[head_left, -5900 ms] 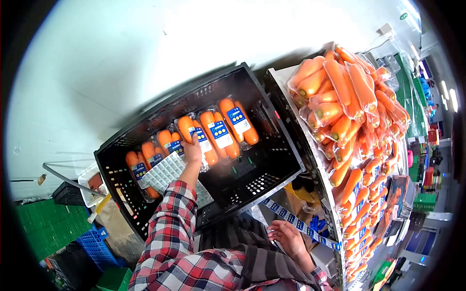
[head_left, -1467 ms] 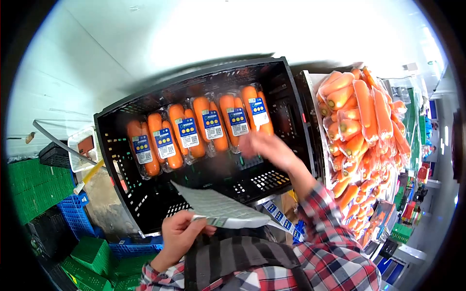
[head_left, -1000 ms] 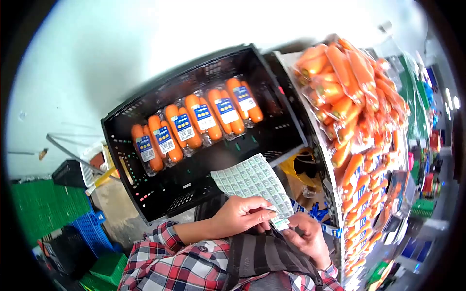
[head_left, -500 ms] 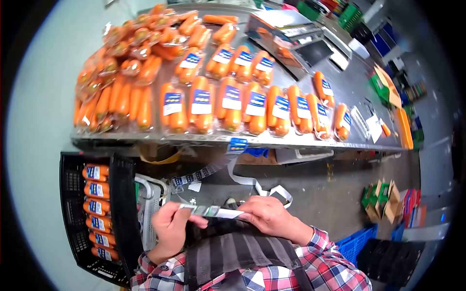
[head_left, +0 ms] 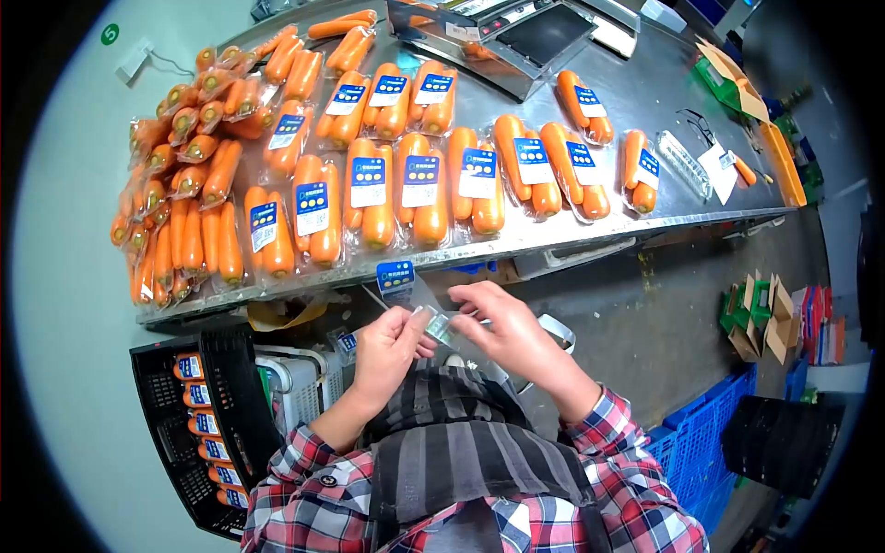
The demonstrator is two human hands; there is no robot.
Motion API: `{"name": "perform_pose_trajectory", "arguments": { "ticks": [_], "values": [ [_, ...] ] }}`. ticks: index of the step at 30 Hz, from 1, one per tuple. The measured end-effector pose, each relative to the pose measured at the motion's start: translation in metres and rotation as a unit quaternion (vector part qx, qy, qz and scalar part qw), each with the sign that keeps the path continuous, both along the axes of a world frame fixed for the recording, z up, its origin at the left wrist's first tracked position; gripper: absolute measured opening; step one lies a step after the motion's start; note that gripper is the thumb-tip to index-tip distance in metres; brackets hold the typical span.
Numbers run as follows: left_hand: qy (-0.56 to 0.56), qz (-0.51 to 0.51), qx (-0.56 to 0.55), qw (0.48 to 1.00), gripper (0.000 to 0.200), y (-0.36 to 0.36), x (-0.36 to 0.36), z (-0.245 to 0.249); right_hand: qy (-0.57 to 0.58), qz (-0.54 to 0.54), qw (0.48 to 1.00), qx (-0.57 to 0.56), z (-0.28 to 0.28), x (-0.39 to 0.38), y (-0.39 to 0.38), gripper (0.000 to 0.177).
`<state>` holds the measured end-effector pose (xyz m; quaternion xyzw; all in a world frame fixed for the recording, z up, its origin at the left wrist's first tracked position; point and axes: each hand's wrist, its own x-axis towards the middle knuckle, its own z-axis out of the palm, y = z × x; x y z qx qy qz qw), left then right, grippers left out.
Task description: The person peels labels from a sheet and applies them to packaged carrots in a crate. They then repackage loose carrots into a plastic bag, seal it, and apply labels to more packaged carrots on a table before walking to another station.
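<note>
My left hand (head_left: 387,348) pinches one end of a strip of labels (head_left: 437,326) in front of my apron. At the strip's other side is my right hand (head_left: 498,327), its thumb and fingers spread around the edge; whether it grips the strip is unclear. A blue and white label (head_left: 395,277) stands up just above my hands, near the table's front edge. Bagged carrots with blue and white labels (head_left: 421,189) lie in rows on the metal table (head_left: 553,235), beyond my hands.
At the table's left, bagged carrots (head_left: 198,157) are piled. A machine with a dark panel (head_left: 546,46) stands at the back. Lower left, a black crate (head_left: 241,405) holds labelled carrot packs beside a grey basket (head_left: 307,392). Blue crates (head_left: 705,433) stand lower right.
My hands have come closer together, and the strip between them is now tilted and less stretched out. My right hand's fingers have lifted apart. The view has shifted.
</note>
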<state>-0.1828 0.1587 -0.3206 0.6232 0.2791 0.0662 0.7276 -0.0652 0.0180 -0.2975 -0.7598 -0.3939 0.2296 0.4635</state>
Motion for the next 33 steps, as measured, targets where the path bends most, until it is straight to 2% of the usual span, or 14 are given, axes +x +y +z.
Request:
{"name": "perform_pose_trajectory", "arguments": {
  "ticks": [3, 8, 13, 14, 15, 16, 18, 20, 23, 27, 30, 31, 32, 33],
  "values": [
    [-0.006, -0.015, 0.001, 1.0, 0.027, 0.016, 0.011, -0.005, -0.1, 0.038, 0.993, -0.048, -0.002, 0.013, 0.022, 0.021],
    [0.011, -0.049, -0.085, 0.995, 0.027, 0.045, 0.033, -0.01, -0.037, 0.05, 0.997, -0.05, -0.001, 0.035, 0.049, 0.01],
    [0.048, -0.066, -0.167, 0.983, 0.029, 0.069, 0.059, -0.032, -0.163, 0.04, 0.985, 0.04, -0.019, 0.046, 0.059, 0.01],
    [0.056, -0.058, -0.187, 0.979, 0.03, 0.074, 0.064, -0.035, -0.034, -0.061, 0.997, 0.039, -0.022, 0.053, 0.061, 0.01],
    [0.063, -0.042, -0.19, 0.979, 0.03, 0.077, 0.065, -0.035, 0.093, -0.159, 0.982, 0.039, -0.024, 0.064, 0.063, 0.011],
    [0.063, -0.042, -0.19, 0.979, 0.03, 0.079, 0.064, -0.035, 0.218, -0.254, 0.941, 0.04, -0.027, 0.078, 0.066, 0.011],
    [0.064, -0.041, -0.19, 0.979, 0.029, 0.081, 0.058, -0.036, 0.263, -0.277, 0.923, 0.046, -0.046, 0.133, 0.066, 0.016],
    [0.08, -0.032, -0.198, 0.976, 0.029, 0.08, 0.053, -0.032, 0.24, -0.322, 0.916, 0.01, -0.062, 0.17, 0.079, 0.022],
    [0.093, -0.017, -0.199, 0.975, 0.029, 0.083, 0.043, -0.032, 0.14, -0.299, 0.94, -0.087, -0.078, 0.21, 0.103, 0.025],
    [0.085, 0.007, -0.209, 0.974, 0.03, 0.085, 0.036, -0.034, 0.079, -0.336, 0.933, -0.104, -0.086, 0.226, 0.132, 0.028],
    [0.087, 0.025, -0.203, 0.975, 0.03, 0.085, 0.038, -0.029, -0.138, -0.295, 0.922, -0.211, -0.1, 0.232, 0.135, 0.031],
    [0.087, 0.032, -0.205, 0.974, 0.03, 0.085, 0.039, -0.028, -0.143, -0.288, 0.908, -0.269, -0.079, 0.231, 0.136, 0.034],
    [0.088, 0.042, -0.206, 0.974, 0.03, 0.084, 0.039, -0.027, -0.276, -0.223, 0.894, -0.275, -0.07, 0.23, 0.129, 0.033],
    [0.089, 0.054, -0.207, 0.973, 0.03, 0.084, 0.038, -0.026, -0.189, -0.262, 0.916, -0.238, -0.066, 0.233, 0.131, 0.032]
  ]
}}
